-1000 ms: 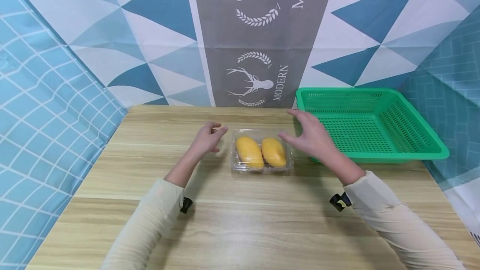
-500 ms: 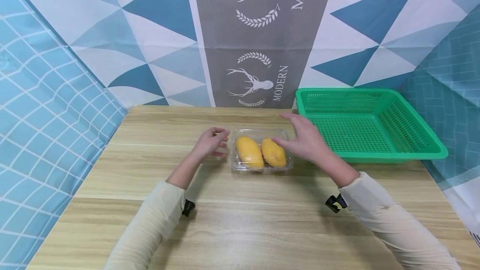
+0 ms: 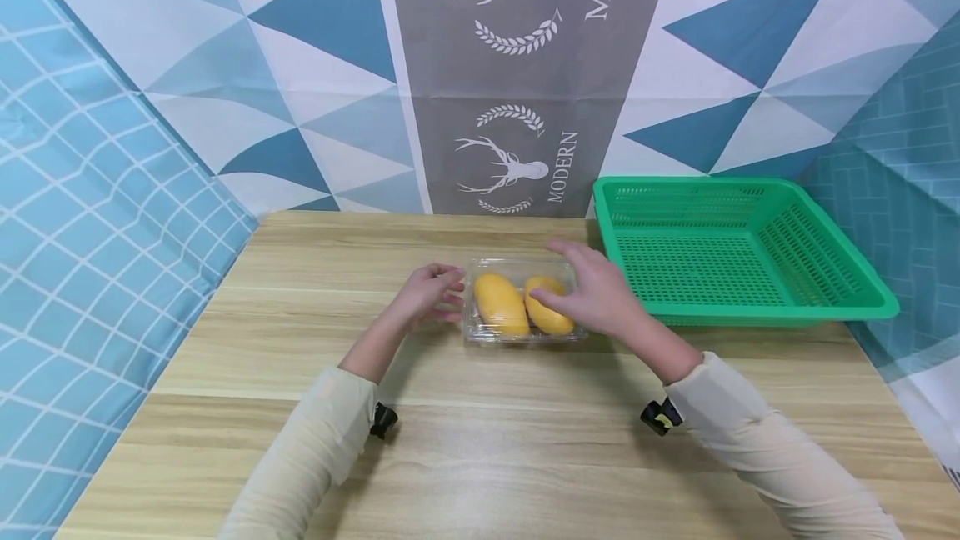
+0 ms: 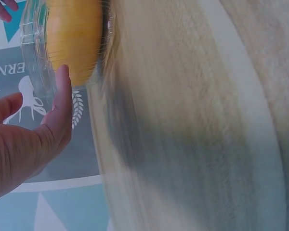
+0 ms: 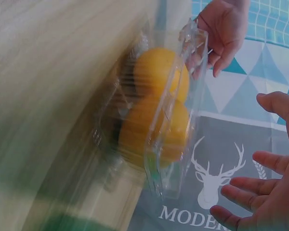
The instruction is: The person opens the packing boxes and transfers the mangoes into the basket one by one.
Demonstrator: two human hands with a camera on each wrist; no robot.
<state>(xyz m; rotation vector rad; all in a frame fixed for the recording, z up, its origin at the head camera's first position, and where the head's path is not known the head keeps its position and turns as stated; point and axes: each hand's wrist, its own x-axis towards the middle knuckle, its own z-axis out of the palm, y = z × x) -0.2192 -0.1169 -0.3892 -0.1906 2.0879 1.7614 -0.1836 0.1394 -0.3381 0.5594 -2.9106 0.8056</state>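
Plastic box (image 3: 525,339), clear, sits on the table (image 3: 480,465), two yellow fruits (image 3: 501,305) inside. The left hand (image 3: 429,294), fingers relaxed, is at its left end; the right hand (image 3: 597,294), fingers spread, hangs over its right. Likely slick, easily dented: best held low, at both ends.

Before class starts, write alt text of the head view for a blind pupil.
A clear plastic box of two yellow fruits sits on a wooden table, a person's left hand at its left end, the right hand by its right. A green basket stands at right.
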